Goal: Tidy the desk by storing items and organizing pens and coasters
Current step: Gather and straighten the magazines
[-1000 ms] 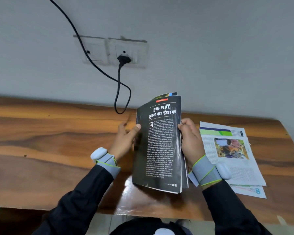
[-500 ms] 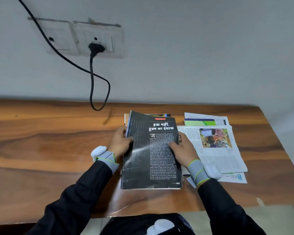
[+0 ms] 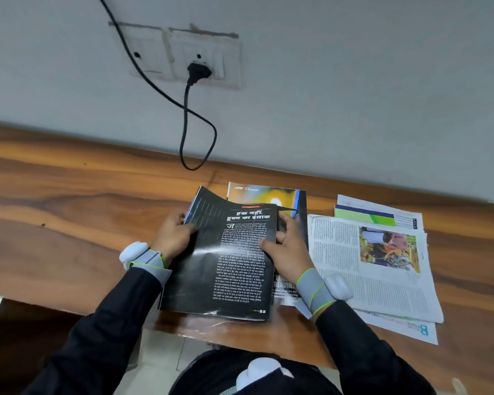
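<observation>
A black magazine with white print lies low over the wooden desk, its top left corner curling up. My left hand grips its left edge, thumb on the page. My right hand pinches its right edge near the top. Under it a second magazine with a yellow and orange cover shows at the top and along the right side.
A stack of printed papers with a colour photo lies to the right on the desk. A black cable hangs from a wall socket and loops down behind the desk's back edge. The desk's front edge runs just below the magazine.
The black magazine went from upright in both hands to lying down over the desk. It now sits a little to the left, and the cover beneath it shows.
</observation>
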Action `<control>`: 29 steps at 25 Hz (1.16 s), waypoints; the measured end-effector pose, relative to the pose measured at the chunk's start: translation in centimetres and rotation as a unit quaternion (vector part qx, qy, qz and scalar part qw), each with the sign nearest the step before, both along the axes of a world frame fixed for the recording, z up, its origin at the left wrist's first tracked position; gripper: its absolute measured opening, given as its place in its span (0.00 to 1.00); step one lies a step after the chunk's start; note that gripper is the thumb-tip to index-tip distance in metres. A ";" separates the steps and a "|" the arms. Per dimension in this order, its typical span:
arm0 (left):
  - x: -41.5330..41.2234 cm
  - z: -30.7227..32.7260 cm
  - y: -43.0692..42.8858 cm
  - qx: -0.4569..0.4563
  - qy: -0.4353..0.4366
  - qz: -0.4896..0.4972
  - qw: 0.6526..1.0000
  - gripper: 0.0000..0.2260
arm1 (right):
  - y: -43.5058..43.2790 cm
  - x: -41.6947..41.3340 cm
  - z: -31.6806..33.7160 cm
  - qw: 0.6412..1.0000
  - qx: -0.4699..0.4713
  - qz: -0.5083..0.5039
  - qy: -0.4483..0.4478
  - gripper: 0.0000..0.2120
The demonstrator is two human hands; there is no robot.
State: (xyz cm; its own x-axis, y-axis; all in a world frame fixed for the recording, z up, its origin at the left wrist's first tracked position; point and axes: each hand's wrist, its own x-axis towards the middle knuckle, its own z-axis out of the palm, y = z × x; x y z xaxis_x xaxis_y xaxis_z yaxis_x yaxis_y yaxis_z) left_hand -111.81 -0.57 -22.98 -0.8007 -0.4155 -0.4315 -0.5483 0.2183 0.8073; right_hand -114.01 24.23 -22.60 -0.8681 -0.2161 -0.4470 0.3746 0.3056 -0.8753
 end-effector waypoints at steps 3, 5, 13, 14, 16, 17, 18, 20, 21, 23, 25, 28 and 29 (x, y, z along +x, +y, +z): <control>0.5 1.7 0.9 0.059 0.051 0.031 0.996 0.11 | 0.8 -1.0 0.5 1.000 -0.021 -0.012 -0.018 0.42; 0.0 2.9 1.9 0.084 0.085 0.022 0.993 0.14 | 1.6 -2.1 1.3 0.998 -0.044 -0.042 -0.008 0.37; -2.5 4.5 5.2 0.118 0.162 -0.047 0.979 0.19 | 5.0 -4.7 3.5 0.995 -0.037 -0.048 0.074 0.17; -2.5 4.2 5.6 0.097 0.141 -0.058 0.983 0.18 | 5.0 -4.6 3.4 0.996 -0.016 -0.047 0.080 0.17; -2.5 3.7 5.8 0.057 0.123 -0.092 0.986 0.17 | 4.8 -4.7 3.4 0.994 -0.002 -0.050 0.097 0.18; -2.5 3.6 5.7 0.026 0.123 -0.114 0.986 0.16 | 4.7 -4.8 3.4 0.992 -0.006 -0.053 0.112 0.19; -2.6 3.4 5.5 -0.027 0.120 -0.138 0.983 0.14 | 4.7 -5.0 3.4 0.990 -0.005 -0.059 0.130 0.18; -3.2 3.2 5.3 -0.090 0.111 -0.139 0.980 0.12 | 4.7 -5.3 3.2 0.987 0.020 -0.078 0.141 0.13; -3.4 3.1 5.6 -0.065 0.111 -0.118 0.985 0.10 | 4.7 -5.4 3.0 0.987 0.038 -0.084 0.128 0.10; -3.3 2.6 6.8 0.027 0.096 -0.104 0.989 0.12 | 5.2 -5.1 2.2 0.991 0.085 -0.066 0.078 0.06; -2.4 1.3 8.3 0.075 0.069 -0.154 0.983 0.20 | 6.6 -3.9 1.2 0.990 0.123 -0.049 0.038 0.11; -1.4 -0.3 10.7 0.065 0.069 -0.217 0.972 0.26 | 9.4 -1.8 0.5 0.979 0.171 -0.088 0.061 0.16; -1.4 -0.6 12.1 0.072 0.079 -0.225 0.968 0.26 | 10.7 -1.2 0.5 0.974 0.178 -0.118 0.074 0.16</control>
